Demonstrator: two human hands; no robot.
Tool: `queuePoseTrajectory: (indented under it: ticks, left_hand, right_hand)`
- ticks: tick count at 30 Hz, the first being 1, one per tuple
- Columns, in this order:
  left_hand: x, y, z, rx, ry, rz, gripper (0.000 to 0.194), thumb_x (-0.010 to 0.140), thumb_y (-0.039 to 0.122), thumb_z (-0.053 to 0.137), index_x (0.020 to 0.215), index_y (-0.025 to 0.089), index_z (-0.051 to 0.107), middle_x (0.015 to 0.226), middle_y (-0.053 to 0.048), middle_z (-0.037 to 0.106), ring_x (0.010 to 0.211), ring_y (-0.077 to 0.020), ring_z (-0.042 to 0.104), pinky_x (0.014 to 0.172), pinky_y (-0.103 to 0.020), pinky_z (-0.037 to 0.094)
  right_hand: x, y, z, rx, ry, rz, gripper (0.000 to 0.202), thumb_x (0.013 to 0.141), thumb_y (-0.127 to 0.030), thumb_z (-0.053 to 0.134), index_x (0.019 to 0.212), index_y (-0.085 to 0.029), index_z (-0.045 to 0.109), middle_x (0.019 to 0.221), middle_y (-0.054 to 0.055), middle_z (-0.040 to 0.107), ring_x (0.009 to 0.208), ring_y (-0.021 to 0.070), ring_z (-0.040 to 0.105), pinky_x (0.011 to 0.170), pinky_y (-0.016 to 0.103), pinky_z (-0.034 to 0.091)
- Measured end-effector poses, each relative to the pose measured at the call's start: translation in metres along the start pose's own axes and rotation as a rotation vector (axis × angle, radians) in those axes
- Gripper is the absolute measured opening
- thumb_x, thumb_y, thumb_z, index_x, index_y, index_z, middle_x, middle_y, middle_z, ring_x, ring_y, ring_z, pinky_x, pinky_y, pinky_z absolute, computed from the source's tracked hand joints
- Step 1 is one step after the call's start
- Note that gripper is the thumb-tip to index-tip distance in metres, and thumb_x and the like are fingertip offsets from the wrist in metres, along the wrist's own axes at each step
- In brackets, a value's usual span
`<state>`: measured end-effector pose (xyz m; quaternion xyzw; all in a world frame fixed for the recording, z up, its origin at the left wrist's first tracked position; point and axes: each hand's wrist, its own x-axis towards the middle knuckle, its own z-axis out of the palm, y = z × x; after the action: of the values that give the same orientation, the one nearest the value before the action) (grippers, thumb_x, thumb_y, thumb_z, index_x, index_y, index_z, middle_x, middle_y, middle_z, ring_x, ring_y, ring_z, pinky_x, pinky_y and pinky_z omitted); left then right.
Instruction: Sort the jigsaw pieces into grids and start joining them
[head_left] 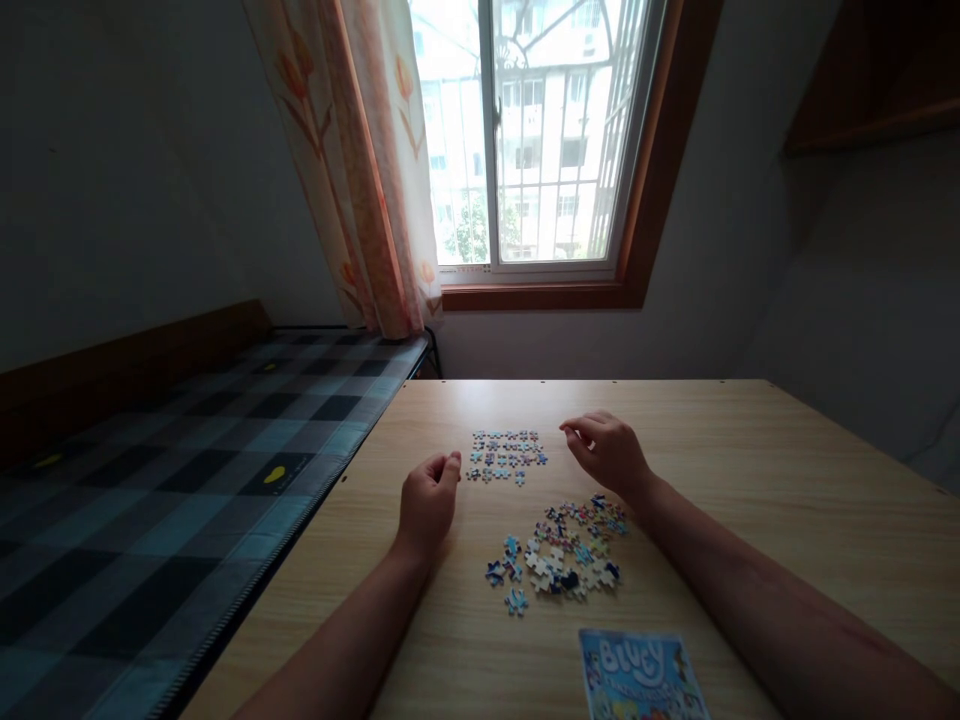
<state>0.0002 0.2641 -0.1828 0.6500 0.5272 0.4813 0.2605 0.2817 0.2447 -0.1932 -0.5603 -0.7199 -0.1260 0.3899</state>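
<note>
Several small puzzle pieces (506, 448) lie in rows on the wooden table (750, 480), between my two hands. My left hand (431, 500) rests just left of these rows, its fingers curled together; whether anything is inside cannot be made out. To the right of the rows is my right hand (604, 450), thumb and fingertips close together, and anything between them is too small to tell. A loose heap of puzzle pieces (574, 550), some pale side up, lies nearer me, between my forearms. A few blue pieces (511, 572) sit at its left.
A blue card or box lid (641, 675) marked "Bluey" lies at the near table edge. At the left stands a bed with a checked cover (187, 480). Behind the table are a window (555, 150) and a curtain (367, 180); a shelf (877, 130) hangs at upper right.
</note>
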Motion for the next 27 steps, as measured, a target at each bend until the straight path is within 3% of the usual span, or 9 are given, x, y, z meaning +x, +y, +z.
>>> queuePoseTrajectory:
  ticks: [11, 27]
  left_hand:
    - [0.0, -0.002, 0.0, -0.002, 0.021, 0.012, 0.039, 0.081, 0.049, 0.05, 0.054, 0.021, 0.043, 0.049, 0.004, 0.039, 0.051, -0.0133, 0.039, 0.053, -0.025, 0.033]
    - [0.001, -0.004, 0.001, -0.013, 0.015, 0.004, 0.04, 0.08, 0.051, 0.05, 0.054, 0.021, 0.044, 0.051, 0.004, 0.042, 0.053, -0.0139, 0.041, 0.054, -0.025, 0.033]
  right_hand:
    - [-0.003, 0.01, 0.009, 0.191, -0.057, 0.017, 0.021, 0.091, -0.021, 0.054, 0.096, -0.018, 0.074, 0.084, 0.007, 0.067, 0.083, 0.0186, 0.06, 0.081, 0.032, 0.047]
    - [-0.006, 0.015, 0.016, 0.208, -0.125, 0.019, 0.029, 0.083, -0.01, 0.053, 0.097, -0.02, 0.076, 0.086, 0.006, 0.066, 0.081, 0.0173, 0.058, 0.08, 0.031, 0.046]
